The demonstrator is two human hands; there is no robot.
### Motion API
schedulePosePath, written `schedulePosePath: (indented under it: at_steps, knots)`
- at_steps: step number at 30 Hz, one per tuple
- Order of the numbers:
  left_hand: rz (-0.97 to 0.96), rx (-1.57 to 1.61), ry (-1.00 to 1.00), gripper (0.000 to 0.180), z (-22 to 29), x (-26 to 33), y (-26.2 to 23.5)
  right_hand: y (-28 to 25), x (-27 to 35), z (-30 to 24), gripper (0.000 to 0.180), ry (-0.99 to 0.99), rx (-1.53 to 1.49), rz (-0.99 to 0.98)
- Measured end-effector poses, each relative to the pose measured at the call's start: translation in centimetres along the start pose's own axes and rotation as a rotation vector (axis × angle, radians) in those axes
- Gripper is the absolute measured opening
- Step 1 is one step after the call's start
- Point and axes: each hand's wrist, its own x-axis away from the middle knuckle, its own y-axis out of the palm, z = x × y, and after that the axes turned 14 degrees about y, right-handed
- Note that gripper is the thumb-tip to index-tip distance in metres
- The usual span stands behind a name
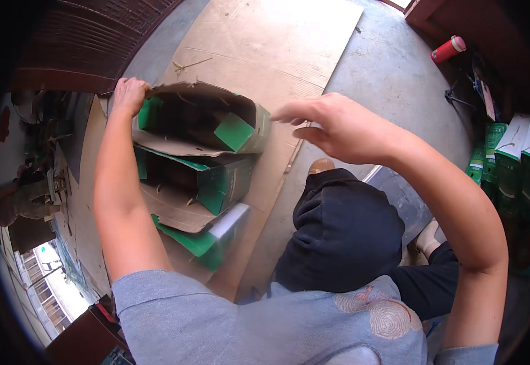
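A brown cardboard box (182,145) with green inner flaps lies with its dark opening toward me. My left hand (129,96) is closed on its far left corner. Beyond the box's right side hovers my right hand (338,125), holding nothing, its fingers stretched leftward and slightly blurred. A gap seems to separate the fingertips from the box. Below the first box, nearer to me, lies a second open box (176,204) of brown and green cardboard. Under that one, a green carton (198,241) with a white strip sticks out. What the boxes hold is too dark to tell.
A flat cardboard sheet (259,36) covers the floor beneath the boxes, with a dry twig (192,64) on it. Several green and white cartons (523,152) stand at the right. A red flask (447,50) lies at the far right. A dark carved door (82,36) borders the far left.
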Motion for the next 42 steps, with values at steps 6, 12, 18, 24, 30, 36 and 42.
schedulePosePath:
  at_steps: [6, 12, 18, 24, 30, 36, 42]
  knots:
    - [0.039, 0.083, -0.099, 0.054, 4.9, -4.1, -9.6, -4.5, 14.7, 10.4, 0.026, 0.455, -0.214, 0.327]
    - [0.429, 0.07, 0.239, 0.053, 15.3, -11.8, -20.6, -6.4, 29.3, 10.6, 0.028, 0.69, -0.309, 0.538]
    - [0.392, 0.252, 0.595, 0.044, 32.4, -12.0, -33.4, -6.9, 41.5, 12.0, 0.031, 0.794, -0.139, 0.866]
    - [0.408, 0.45, 0.936, 0.046, 43.5, -7.7, -43.8, -1.8, 48.3, 16.1, 0.034, 0.826, 0.295, 1.182]
    - [0.418, 0.473, 1.115, 0.047, 51.3, -2.9, -48.8, -0.3, 50.2, 17.5, 0.034, 0.691, 0.511, 1.231]
    - [0.429, 0.623, 1.235, 0.046, 55.4, -1.4, -48.2, -0.4, 54.4, 17.1, 0.03, 0.761, 0.151, 1.538]
    - [0.388, 0.843, 1.278, 0.043, 56.6, -1.5, -48.4, -0.8, 57.4, 17.8, 0.028, 0.691, -0.225, 1.605]
